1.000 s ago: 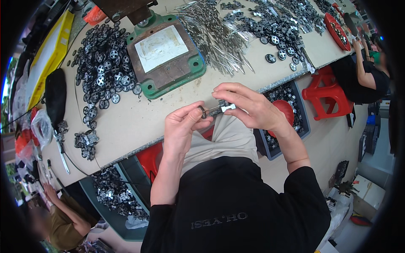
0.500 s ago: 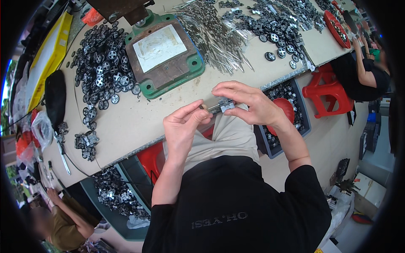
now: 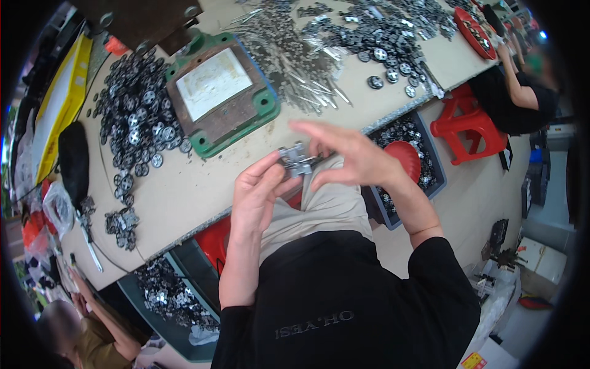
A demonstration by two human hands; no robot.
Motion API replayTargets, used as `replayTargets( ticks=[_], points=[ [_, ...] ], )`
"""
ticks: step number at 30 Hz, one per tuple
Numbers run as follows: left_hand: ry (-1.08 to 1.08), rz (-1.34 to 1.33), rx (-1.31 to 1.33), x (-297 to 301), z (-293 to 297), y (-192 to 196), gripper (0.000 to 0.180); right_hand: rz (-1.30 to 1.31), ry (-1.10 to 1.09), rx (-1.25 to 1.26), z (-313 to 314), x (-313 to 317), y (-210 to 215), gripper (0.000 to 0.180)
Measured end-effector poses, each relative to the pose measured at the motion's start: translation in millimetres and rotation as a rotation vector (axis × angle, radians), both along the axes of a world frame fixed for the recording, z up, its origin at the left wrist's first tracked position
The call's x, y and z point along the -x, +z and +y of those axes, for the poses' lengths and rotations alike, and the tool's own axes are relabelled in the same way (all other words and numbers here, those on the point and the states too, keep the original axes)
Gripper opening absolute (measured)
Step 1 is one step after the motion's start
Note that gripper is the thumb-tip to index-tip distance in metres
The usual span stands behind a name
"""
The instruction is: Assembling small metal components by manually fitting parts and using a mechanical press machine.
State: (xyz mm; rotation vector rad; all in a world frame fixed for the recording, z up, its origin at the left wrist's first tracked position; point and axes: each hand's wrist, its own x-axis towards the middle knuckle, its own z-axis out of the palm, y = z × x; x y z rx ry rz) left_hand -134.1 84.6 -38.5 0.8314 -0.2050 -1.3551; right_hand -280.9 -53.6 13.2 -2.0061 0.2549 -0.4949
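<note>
A small grey and black assembly piece, like a toy-car chassis, is pinched between the thumb and fingers of my left hand, over my lap beside the bench edge. My right hand is right beside it, its index finger and thumb spread wide. Its other fingers curl behind the piece, and a dark bit shows near their tips; whether they touch it I cannot tell. Black toy wheels with silver spokes lie heaped on the bench, left of a green-based press.
Thin metal rods lie beyond the press, with dark parts to their right. A grey crate with a red bowl stands at my right. A green bin and red stool stand lower. Two other people work nearby.
The chassis-like piece has passed from my right hand to my left, which earlier held a wheel on a thin rod. My right fingers have spread apart. The whole view has shifted slightly.
</note>
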Motion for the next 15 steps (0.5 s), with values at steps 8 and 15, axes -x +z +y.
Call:
replayTargets(
  ticks=[8,15],
  points=[
    [0.017,0.05,0.11,-7,1,-4,0.028,0.349,-0.732,0.74,-98,53,-33,0.03],
    [-0.003,0.137,0.147,-4,0,-5,0.026,0.384,-0.633,0.548,-109,48,-22,0.029]
  ],
)
